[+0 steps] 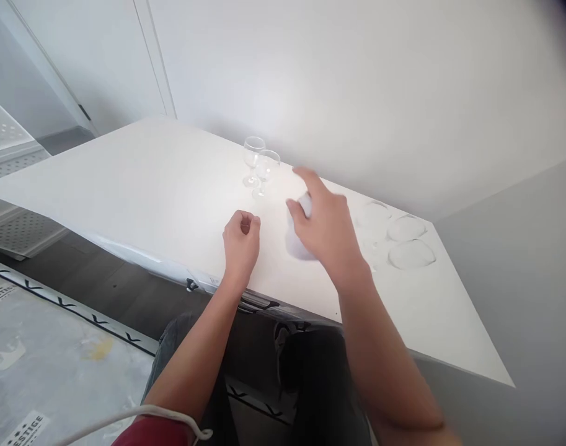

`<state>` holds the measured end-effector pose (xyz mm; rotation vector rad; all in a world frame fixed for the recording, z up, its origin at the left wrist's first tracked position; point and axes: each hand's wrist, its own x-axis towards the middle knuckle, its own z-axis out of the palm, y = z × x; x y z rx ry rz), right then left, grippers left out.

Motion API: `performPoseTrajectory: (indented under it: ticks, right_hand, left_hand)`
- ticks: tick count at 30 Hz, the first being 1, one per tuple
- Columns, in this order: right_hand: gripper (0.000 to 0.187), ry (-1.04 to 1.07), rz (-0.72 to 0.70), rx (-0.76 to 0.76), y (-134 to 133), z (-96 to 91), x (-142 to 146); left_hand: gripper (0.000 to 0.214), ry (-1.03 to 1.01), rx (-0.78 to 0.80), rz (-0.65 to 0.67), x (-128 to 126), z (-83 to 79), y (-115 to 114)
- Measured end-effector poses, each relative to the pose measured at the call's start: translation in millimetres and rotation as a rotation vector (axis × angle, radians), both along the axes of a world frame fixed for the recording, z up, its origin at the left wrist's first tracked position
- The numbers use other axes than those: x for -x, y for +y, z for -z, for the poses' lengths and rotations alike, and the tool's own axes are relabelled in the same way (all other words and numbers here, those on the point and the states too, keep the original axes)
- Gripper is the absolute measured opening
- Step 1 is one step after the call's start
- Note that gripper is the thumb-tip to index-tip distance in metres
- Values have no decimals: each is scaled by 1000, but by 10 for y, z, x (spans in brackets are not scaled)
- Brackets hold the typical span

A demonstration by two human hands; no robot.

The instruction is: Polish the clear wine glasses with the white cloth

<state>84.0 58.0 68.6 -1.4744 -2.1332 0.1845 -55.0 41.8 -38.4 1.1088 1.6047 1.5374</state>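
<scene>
My left hand rests on the white table as a loose fist with nothing visible in it. My right hand, blurred by motion, is just to its right over the table and grips a white cloth that bulges out below the palm. Two clear stemmed glasses stand upright beyond my hands, near the wall. Three more clear glasses stand to the right of my right hand, a short gap away.
The table sits against a white wall. Its near edge runs above my lap. Grey protective floor covering with printed tape lies at the lower left. A perforated white panel lies at the far left.
</scene>
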Motion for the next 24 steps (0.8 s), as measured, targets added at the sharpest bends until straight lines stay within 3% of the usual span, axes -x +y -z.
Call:
performPoseTrajectory:
  ticks: [2,5,8,10,12,14,17,20,24]
  right_hand:
    - [54,5,-36,-20,333,8,198]
    - [49,-51,-61,68,771,93,397]
    - [33,-126,-15,139,946,196,405]
    - [19,-95,15,94,856,243,319]
    - [11,52,-13,19,631,266,202]
    - [9,217,-105,-6,347,285,101]
    - [16,374,-295,90,-21,353,33]
    - [22,511,-335,182,-237,479,-2]
    - [46,727,-237,259,-386,631,-215]
  left_hand:
    - [19,-51,-3,4,33,2,3]
    - [19,-133,4,16,76,11,25]
    - [14,-190,-11,44,105,36,51]
    - [14,-276,-4,106,128,44,58]
    - [28,-463,47,236,158,29,54]
    - [47,-677,117,400,183,-13,38]
    - [62,-869,127,554,183,-102,-3]
    - [55,-934,30,570,142,-176,-35]
    - [43,-881,-74,494,89,-203,-14]
